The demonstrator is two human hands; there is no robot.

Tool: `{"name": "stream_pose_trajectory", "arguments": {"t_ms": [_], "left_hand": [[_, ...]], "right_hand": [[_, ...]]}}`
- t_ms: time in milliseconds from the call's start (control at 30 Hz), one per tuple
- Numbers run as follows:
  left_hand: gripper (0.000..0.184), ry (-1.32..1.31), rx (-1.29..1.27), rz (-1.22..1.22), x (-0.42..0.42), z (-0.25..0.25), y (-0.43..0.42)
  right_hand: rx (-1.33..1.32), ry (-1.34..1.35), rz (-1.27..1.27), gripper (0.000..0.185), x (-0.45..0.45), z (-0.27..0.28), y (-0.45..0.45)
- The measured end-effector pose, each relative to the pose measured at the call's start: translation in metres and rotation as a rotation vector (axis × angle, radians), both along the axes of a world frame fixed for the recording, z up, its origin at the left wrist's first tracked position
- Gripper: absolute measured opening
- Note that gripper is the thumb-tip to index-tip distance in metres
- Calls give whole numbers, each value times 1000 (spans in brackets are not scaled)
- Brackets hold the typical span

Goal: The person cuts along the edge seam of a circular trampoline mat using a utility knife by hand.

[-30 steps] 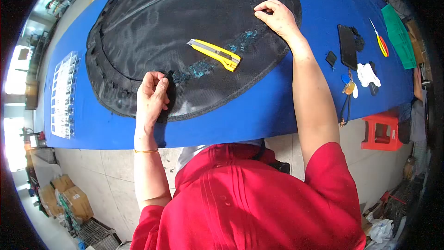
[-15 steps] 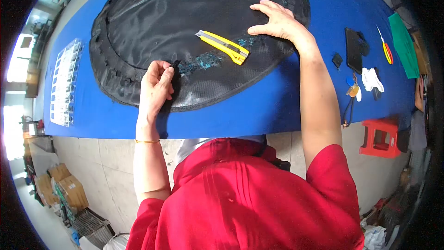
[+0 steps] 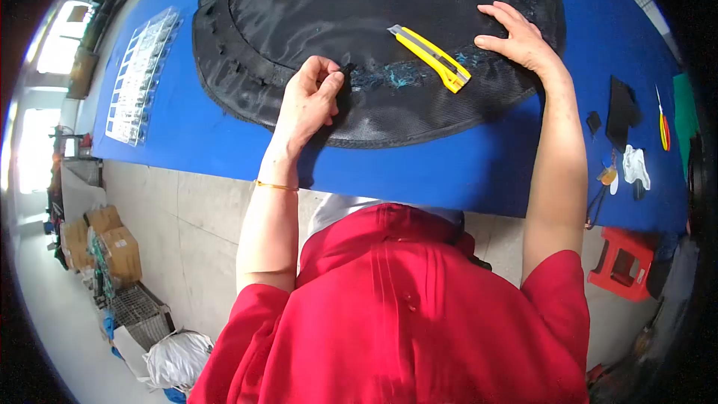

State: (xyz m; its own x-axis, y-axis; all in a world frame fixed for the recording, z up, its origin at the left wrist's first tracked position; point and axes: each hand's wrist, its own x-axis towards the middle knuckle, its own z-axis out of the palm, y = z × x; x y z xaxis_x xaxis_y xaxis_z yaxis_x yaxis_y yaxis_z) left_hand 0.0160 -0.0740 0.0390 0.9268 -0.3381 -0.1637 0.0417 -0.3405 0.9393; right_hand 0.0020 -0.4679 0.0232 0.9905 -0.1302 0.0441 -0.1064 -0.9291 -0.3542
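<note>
A large rounded piece of black mesh fabric [image 3: 389, 123] lies on the blue table [image 3: 419, 172]. Between the thumb and fingers of my left hand [image 3: 308, 97] is a dark bit of the fabric, at the left end of a strip of teal threads [image 3: 400, 76]. My right hand [image 3: 523, 41] rests on the fabric's right part, its fingers apart and nothing in them. A yellow utility knife [image 3: 434, 56] lies on the fabric between my hands, its blade end pointing up and left.
On the table's left is a clear compartment box [image 3: 142, 78]. At the right lie a black phone [image 3: 619, 112], a white crumpled item [image 3: 636, 167], keys and red-yellow scissors [image 3: 663, 126]. A red stool [image 3: 622, 263] stands below the table's right edge.
My right hand has opened from its earlier pinch and now lies spread on the fabric. My left hand keeps its pinch. The whole view has shifted, with the table's things further right in it.
</note>
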Motion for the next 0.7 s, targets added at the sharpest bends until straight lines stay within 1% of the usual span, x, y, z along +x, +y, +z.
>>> {"name": "stream_pose_trajectory", "arguments": {"t_ms": [167, 200, 267, 300, 333, 367, 400, 433, 500, 533, 600, 633, 700], "left_hand": [[13, -30, -10, -27, -4, 0, 3], [17, -22, -23, -25, -5, 1, 6], [18, -105, -21, 50, -8, 7, 14], [17, -191, -29, 119, -4, 6, 22], [20, -293, 21, 185, 5, 2, 36], [23, -466, 195, 261, 18, -5, 51], [27, -641, 384, 252, 27, -4, 63], [31, -653, 548, 273, 33, -5, 73], [40, -703, 711, 280, 45, -8, 85], [48, -649, 735, 267, 50, -12, 90], [52, -513, 701, 129, 59, -11, 91], [53, -551, 712, 64, 62, -12, 92], [53, -521, 743, 99, 53, -4, 80]], "right_hand": [[29, -3, 23, 74, 2, -3, -3], [35, -5, 20, 74, 2, -4, -4], [70, -24, 37, 78, 2, -10, -10], [71, -23, 36, 78, 2, -10, -10], [62, -23, 40, 78, 3, -10, -11], [53, -25, 43, 78, 3, -10, -11], [55, -25, 42, 78, 2, -10, -11], [54, -21, 41, 78, 2, -10, -10], [51, -21, 38, 78, 2, -7, -8], [41, -11, 20, 77, 2, -6, -7], [30, -1, 4, 77, 1, -4, -5], [8, 5, -7, 77, 0, -3, -4], [-14, 9, -14, 78, 1, -3, -4]]}}
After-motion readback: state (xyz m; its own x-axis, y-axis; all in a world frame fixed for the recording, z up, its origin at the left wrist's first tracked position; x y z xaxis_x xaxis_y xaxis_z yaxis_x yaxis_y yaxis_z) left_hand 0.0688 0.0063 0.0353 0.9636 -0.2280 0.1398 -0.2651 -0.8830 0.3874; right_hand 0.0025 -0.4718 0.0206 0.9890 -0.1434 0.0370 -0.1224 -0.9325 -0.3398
